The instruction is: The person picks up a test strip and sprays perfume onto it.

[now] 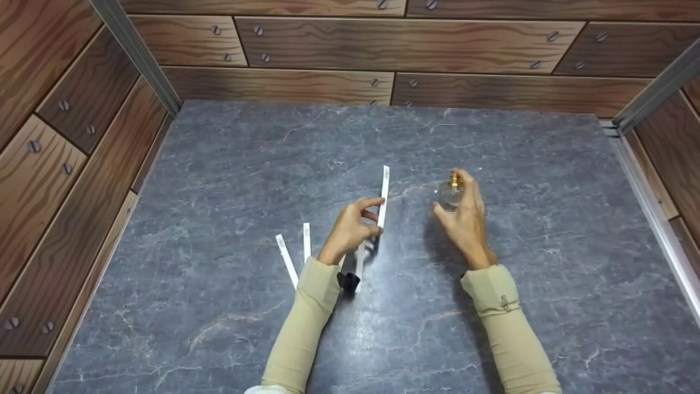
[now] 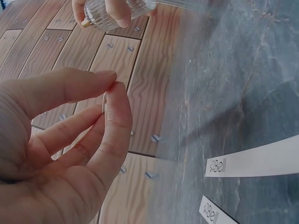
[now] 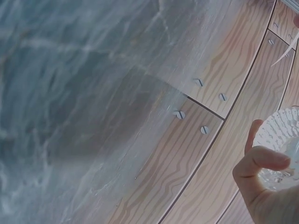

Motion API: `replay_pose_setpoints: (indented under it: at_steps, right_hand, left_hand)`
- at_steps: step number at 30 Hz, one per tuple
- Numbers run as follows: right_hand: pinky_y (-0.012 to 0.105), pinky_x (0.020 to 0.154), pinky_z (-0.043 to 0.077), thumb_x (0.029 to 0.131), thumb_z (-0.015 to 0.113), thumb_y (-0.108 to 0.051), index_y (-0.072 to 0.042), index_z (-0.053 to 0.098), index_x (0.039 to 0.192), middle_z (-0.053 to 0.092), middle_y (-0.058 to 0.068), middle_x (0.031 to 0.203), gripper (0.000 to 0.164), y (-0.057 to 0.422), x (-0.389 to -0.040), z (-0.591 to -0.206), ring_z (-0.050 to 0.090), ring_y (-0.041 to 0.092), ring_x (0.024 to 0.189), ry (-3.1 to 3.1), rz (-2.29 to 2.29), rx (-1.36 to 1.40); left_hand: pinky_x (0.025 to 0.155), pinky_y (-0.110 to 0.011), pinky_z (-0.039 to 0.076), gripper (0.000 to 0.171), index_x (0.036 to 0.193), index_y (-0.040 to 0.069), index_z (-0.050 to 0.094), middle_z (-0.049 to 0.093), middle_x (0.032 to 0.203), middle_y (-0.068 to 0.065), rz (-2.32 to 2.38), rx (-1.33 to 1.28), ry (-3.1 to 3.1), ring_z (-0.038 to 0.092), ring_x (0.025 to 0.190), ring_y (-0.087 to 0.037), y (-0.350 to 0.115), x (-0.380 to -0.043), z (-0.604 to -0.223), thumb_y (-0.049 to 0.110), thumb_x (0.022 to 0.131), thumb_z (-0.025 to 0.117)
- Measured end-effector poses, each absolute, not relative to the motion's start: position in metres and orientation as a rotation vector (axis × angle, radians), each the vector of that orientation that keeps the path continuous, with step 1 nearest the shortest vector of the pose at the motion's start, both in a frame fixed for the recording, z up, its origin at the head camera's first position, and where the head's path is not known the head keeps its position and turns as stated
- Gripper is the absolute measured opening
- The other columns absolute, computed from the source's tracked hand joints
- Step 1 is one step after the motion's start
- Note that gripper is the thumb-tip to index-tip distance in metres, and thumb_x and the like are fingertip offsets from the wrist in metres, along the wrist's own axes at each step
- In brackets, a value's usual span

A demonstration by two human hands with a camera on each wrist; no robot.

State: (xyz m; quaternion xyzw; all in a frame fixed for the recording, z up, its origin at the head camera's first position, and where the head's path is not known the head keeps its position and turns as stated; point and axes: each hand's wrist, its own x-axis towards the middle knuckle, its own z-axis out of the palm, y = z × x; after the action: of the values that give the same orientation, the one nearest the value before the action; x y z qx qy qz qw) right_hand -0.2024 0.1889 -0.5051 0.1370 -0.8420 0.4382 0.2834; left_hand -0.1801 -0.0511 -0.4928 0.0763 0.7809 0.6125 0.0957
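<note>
My left hand (image 1: 349,229) pinches a white paper test strip (image 1: 385,186) between thumb and fingers, holding it up with its printed end pointing away. In the left wrist view this strip shows only as a thin edge between the fingers. My right hand (image 1: 468,221) grips a ribbed clear glass perfume bottle (image 1: 448,198) with a gold spray top (image 1: 453,178); the index finger is at that top. The bottle stands to the right of the strip, a gap between them. Seen from the right wrist, the thumb lies across the ribbed glass (image 3: 273,133).
Several more white strips lie fanned on the dark marbled table (image 1: 229,180), among them a left one (image 1: 286,253) and one beside it (image 1: 307,239). Others are partly hidden under my left wrist, which bears a black device (image 1: 349,281). Wood-patterned panels (image 1: 415,46) enclose the table.
</note>
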Motion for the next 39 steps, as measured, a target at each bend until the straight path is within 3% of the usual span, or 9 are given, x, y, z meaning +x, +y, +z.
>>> replay_pose_setpoints:
  at_steps: [8, 20, 30, 39]
  right_hand:
    - [0.062, 0.089, 0.049, 0.073, 0.076, 0.016, 0.003, 0.046, 0.135, 0.057, 0.03, 0.121, 0.07, 0.19, -0.203, -0.505, 0.057, 0.046, 0.109, -2.239, 1.209, 0.364]
    - [0.06, 0.09, 0.049, 0.074, 0.076, 0.015, 0.003, 0.046, 0.137, 0.057, 0.031, 0.123, 0.071, 0.193, -0.202, -0.507, 0.057, 0.045, 0.111, -2.242, 1.252, 0.341]
    - [0.063, 0.092, 0.048, 0.073, 0.076, 0.015, 0.002, 0.046, 0.137, 0.056, 0.03, 0.125, 0.072, 0.193, -0.202, -0.506, 0.056, 0.047, 0.113, -2.235, 1.265, 0.333]
    - [0.063, 0.092, 0.048, 0.074, 0.077, 0.013, 0.002, 0.046, 0.136, 0.057, 0.03, 0.124, 0.071, 0.193, -0.203, -0.508, 0.057, 0.048, 0.112, -2.24, 1.248, 0.349]
  left_hand:
    - [0.066, -0.025, 0.057, 0.065, 0.139, 0.002, 0.062, 0.06, 0.136, -0.012, 1.802, 0.187, 2.317, 0.066, 0.102, -0.024, -0.048, -0.19, -0.491, -0.016, 0.077, 0.069]
    - [0.07, -0.027, 0.059, 0.062, 0.137, -0.002, 0.061, 0.06, 0.136, -0.017, 1.834, 0.153, 2.276, 0.07, 0.098, -0.027, -0.042, -0.209, -0.498, -0.016, 0.078, 0.069]
    - [0.066, -0.032, 0.058, 0.059, 0.135, -0.001, 0.063, 0.07, 0.113, -0.021, 1.827, 0.063, 2.26, 0.071, 0.089, -0.024, -0.039, -0.222, -0.498, -0.017, 0.079, 0.069]
    - [0.072, -0.033, 0.06, 0.053, 0.128, -0.005, 0.067, 0.069, 0.115, -0.017, 1.838, 0.047, 2.263, 0.072, 0.096, -0.026, -0.036, -0.238, -0.508, -0.017, 0.076, 0.068]
